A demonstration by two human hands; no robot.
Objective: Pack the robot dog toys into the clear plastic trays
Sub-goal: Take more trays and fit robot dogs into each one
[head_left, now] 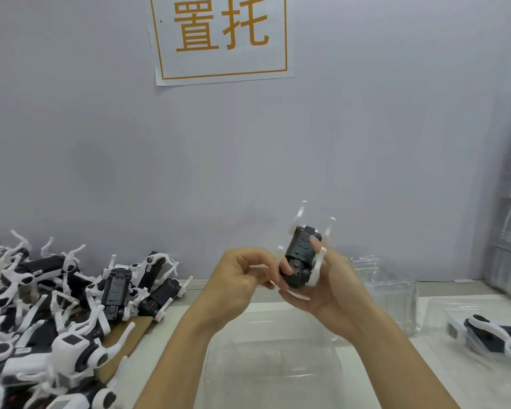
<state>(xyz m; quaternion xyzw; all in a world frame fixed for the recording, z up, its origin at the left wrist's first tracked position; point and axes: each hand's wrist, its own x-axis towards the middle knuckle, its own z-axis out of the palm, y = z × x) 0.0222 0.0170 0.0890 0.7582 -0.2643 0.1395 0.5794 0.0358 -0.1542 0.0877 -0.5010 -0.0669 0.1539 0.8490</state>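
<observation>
A pale table [165, 354] is seen against the wall. On its left a heap of robot dog toys [46, 315] is piled over brown cardboard [130, 329]. Clear plastic trays [273, 360] are laid at centre and right; one packed tray [481, 335] is set at the right edge.

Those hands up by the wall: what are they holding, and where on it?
One robot dog toy, belly toward the camera. The right hand cups its black body; the left hand pinches a white leg.
</observation>
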